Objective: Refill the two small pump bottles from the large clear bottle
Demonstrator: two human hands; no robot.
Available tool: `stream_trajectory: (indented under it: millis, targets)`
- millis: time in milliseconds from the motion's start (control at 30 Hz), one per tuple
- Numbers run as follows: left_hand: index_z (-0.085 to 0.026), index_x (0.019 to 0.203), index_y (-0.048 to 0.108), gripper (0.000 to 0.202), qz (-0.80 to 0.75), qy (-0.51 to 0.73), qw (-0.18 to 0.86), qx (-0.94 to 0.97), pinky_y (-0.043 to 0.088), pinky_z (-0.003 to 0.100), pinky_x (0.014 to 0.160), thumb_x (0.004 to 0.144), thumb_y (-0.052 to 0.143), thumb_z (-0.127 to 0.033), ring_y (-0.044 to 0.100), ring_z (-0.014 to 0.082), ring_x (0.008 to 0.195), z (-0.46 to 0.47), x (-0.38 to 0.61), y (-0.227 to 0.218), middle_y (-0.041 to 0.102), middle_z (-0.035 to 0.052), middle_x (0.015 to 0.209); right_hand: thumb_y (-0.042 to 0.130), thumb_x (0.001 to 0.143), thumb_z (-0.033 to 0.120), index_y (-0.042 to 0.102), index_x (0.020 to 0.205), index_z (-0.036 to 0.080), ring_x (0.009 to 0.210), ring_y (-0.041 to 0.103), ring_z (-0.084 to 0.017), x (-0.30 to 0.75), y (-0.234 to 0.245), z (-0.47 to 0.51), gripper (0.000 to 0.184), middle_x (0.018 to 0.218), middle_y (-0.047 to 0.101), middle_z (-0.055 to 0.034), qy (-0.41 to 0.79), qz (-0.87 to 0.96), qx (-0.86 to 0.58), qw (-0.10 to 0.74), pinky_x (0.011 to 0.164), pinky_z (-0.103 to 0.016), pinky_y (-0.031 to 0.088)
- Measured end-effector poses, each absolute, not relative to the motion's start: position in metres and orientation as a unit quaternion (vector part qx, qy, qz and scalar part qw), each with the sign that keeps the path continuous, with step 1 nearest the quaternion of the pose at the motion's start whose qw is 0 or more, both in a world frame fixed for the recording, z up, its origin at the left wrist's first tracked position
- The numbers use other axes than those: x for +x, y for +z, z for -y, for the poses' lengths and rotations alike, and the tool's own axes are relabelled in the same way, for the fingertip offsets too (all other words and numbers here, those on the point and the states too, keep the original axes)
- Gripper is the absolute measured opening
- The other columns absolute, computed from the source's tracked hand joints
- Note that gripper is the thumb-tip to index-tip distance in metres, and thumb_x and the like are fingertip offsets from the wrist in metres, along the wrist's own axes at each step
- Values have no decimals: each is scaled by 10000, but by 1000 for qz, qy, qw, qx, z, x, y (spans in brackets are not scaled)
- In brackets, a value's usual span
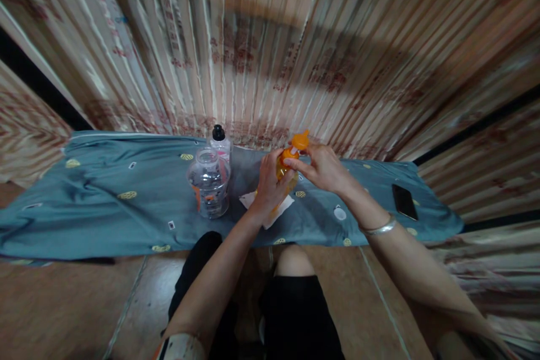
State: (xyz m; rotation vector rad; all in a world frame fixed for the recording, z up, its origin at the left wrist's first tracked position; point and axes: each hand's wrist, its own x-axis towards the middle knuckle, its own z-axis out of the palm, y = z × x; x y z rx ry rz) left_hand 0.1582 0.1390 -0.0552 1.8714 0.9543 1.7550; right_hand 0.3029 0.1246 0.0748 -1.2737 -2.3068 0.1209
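Observation:
An orange pump bottle [291, 180] stands tilted over a white tissue [282, 215], amber liquid showing through its clear wall. My left hand [270, 183] is wrapped round the bottle's body. Up at the neck, my right hand [323, 167] has its thumb and fingers closed on the orange collar, just under the pump head [301, 139]. To the left of my hands stands a clear plastic jar [210, 185] with an orange label, its mouth uncovered. Right behind it is a clear bottle with a black cap [218, 134], partly hidden by the jar.
A blue-green patterned cloth [105, 180] covers the narrow table. A dark phone [404, 201] lies at the right end. Pleated patterned curtains [261, 56] hang close behind the table and at both sides. My knees are at the front edge.

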Motion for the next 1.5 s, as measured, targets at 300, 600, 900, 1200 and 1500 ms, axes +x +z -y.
stream_trajectory:
  millis: [300,600,900,1200,1500]
  targets:
    - [-281,1412,516,483,-337,641,194,661,539,516,1063,1056,503,-607,653,301,1212,-140,161,-57,665,120,1283,677,985,568,711,970,186,1002,683,-328,289,55,-116,384,1007,719,-139,-39,794,-517,316,913,-428,534]
    - [-267,1387,509,478,-340,631,178,674,522,493,1065,1080,420,-622,645,282,1188,-137,160,-50,676,122,1280,642,1014,525,768,1147,230,1134,701,-321,302,72,-112,347,1146,776,-111,91,840,-451,288,1042,-459,527]
    - [-261,1418,494,549,-359,617,185,676,526,480,1060,1036,519,-654,648,285,1204,-135,162,-51,663,130,1325,694,975,529,777,1113,213,1191,692,-350,293,51,-107,354,1176,784,-145,43,776,-508,373,1089,-521,523]
    - [-252,1371,525,544,-355,623,171,676,539,494,1041,1056,419,-682,656,287,1159,-138,159,-54,682,125,1247,729,938,543,771,1116,220,1081,704,-338,282,46,-102,371,1101,780,-134,15,743,-543,391,1004,-506,574]
    - [-272,1391,509,487,-363,616,170,677,518,483,1076,1066,459,-632,640,279,1203,-136,160,-50,665,122,1301,694,968,457,789,1155,249,1163,736,-299,308,72,-114,296,1206,803,-78,152,821,-445,324,1059,-453,561]
